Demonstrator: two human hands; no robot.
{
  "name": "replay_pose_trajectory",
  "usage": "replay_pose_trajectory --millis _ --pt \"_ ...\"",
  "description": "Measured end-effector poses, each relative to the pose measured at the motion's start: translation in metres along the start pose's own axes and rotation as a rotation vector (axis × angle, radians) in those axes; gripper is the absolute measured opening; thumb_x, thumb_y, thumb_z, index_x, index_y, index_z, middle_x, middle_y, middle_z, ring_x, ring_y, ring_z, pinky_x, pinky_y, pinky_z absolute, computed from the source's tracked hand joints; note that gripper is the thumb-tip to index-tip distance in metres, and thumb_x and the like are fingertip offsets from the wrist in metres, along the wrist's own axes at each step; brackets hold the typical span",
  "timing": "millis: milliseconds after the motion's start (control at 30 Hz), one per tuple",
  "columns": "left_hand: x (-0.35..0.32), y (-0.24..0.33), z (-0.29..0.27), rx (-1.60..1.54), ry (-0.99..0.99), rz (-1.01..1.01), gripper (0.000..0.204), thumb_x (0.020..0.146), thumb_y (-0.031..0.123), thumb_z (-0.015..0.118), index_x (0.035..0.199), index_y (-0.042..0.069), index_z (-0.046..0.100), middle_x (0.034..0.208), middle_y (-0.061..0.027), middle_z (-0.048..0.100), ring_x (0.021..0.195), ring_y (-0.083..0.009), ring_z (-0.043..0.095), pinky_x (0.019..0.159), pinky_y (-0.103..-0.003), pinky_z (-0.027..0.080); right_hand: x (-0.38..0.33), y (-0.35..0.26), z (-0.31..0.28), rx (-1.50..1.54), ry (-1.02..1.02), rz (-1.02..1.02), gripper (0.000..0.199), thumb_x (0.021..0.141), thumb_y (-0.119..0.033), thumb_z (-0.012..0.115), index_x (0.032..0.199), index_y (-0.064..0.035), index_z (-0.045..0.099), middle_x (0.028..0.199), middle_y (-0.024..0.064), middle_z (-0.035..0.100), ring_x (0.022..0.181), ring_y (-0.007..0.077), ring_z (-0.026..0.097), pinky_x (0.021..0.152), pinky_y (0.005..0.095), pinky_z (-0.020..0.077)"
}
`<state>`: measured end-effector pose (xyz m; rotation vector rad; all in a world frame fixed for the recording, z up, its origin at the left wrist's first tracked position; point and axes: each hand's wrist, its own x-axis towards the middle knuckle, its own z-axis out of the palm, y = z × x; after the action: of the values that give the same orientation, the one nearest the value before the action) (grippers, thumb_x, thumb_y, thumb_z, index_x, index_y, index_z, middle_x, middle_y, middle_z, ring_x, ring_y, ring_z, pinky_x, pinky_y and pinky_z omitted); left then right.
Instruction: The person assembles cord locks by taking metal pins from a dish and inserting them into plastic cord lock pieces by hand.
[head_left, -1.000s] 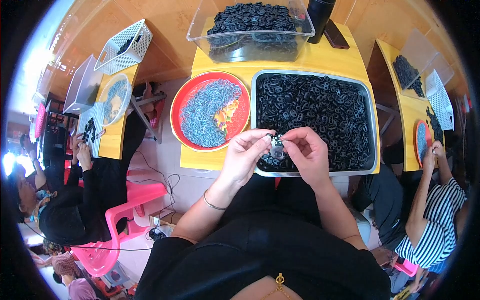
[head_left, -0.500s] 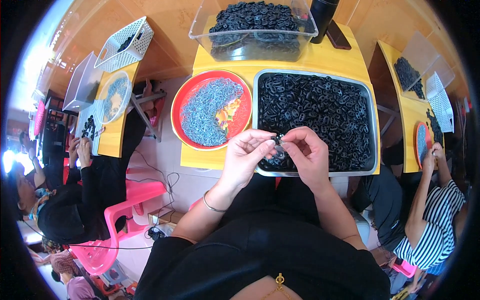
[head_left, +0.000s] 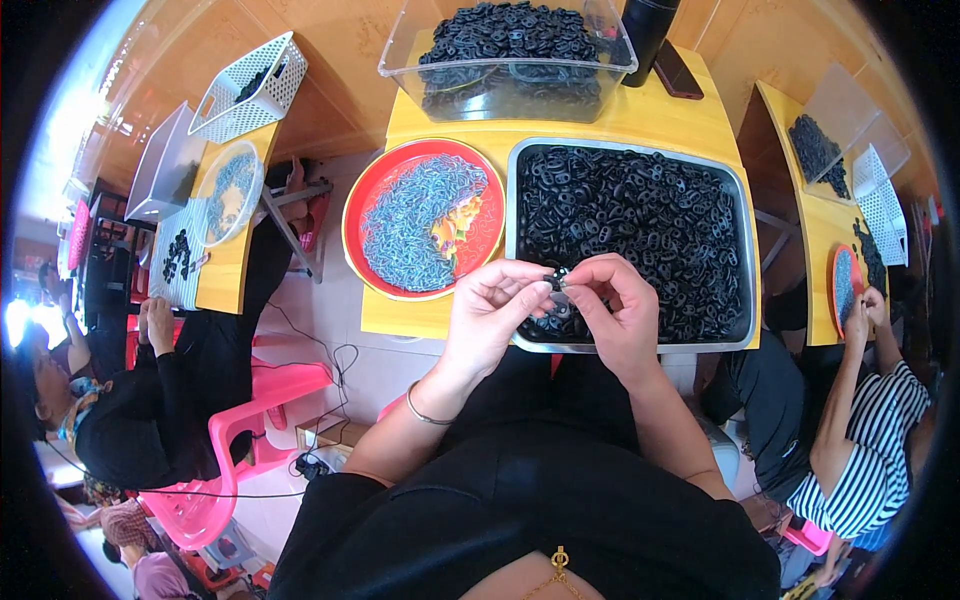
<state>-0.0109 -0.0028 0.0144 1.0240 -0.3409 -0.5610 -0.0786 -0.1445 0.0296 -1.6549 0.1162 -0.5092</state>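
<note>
Over the near edge of the steel tray (head_left: 749, 250), both hands meet at their fingertips. My left hand (head_left: 492, 315) pinches a small black plastic piece with holes (head_left: 557, 274) between thumb and fingers. Thumb and forefinger of my right hand (head_left: 617, 310) are closed right against that piece; a tiny shiny bit shows there, too small to name. Many similar black two-holed oval pieces (head_left: 640, 230) fill the tray. Left of it, a red round dish (head_left: 487, 235) holds a heap of small silvery wire-like metal parts (head_left: 405, 235).
A clear plastic bin (head_left: 510, 100) of black pieces stands at the back, beside a black cylinder (head_left: 647, 35) and a dark phone (head_left: 677, 72). Co-workers' hands (head_left: 155, 325) are at side tables left and right. A pink chair (head_left: 235, 450) and cables lie at left.
My hands stay almost in place, with the black piece tilted slightly more into view between the fingertips. At left, a co-worker's hands have drawn back from the table and come together.
</note>
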Motion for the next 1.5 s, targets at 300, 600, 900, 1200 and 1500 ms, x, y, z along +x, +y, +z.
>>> replay_pose_trajectory --millis 300,600,900,1200,1500 --pt "-0.001 0.002 -0.001 0.039 -0.033 -0.012 0.015 0.085 0.001 0.058 0.099 -0.002 0.06 0.082 -0.0059 0.064 0.071 -0.0089 0.06 0.064 -0.02 0.049 0.0 0.001 -0.002 0.074 -0.035 0.039 0.008 0.077 0.001 0.063 0.085 -0.0008 0.061 0.082 0.0053 0.059 0.069 0.0089 0.056 0.061 0.0207 0.0449" --pt "-0.002 0.002 0.003 0.071 -0.008 0.016 0.014 0.084 0.0 0.059 0.098 -0.001 0.059 0.081 -0.0045 0.063 0.071 -0.0075 0.06 0.064 -0.019 0.048 0.002 -0.004 -0.004 -0.006 -0.047 0.011 0.007 0.077 0.0 0.063 0.084 -0.0003 0.061 0.082 0.0056 0.059 0.069 0.0093 0.057 0.061 0.0211 0.0454" --pt "-0.005 0.002 0.012 0.157 0.055 0.066 0.014 0.083 -0.002 0.059 0.097 -0.001 0.059 0.08 -0.0032 0.063 0.069 -0.0056 0.059 0.061 -0.017 0.047 0.001 -0.005 -0.004 -0.044 -0.034 0.013 0.007 0.076 0.002 0.063 0.083 -0.0002 0.061 0.082 0.0059 0.059 0.069 0.0099 0.057 0.061 0.0212 0.0454" --pt "-0.007 0.0 0.02 0.278 0.121 0.243 0.014 0.081 -0.007 0.059 0.095 -0.004 0.059 0.085 -0.0065 0.062 0.073 -0.0078 0.061 0.064 -0.019 0.049 0.0 0.001 0.001 -0.063 0.024 -0.039 0.009 0.076 0.003 0.062 0.084 0.0003 0.06 0.083 0.0069 0.058 0.068 0.0104 0.057 0.06 0.0216 0.0458" --pt "-0.004 -0.004 0.012 0.628 0.136 0.387 0.012 0.082 -0.004 0.059 0.093 -0.003 0.06 0.079 -0.0048 0.062 0.071 -0.008 0.061 0.062 -0.018 0.048 0.001 0.001 0.007 -0.158 0.073 -0.077 0.009 0.077 0.005 0.061 0.084 0.0008 0.059 0.082 0.0073 0.058 0.067 0.0102 0.057 0.058 0.0211 0.0456"
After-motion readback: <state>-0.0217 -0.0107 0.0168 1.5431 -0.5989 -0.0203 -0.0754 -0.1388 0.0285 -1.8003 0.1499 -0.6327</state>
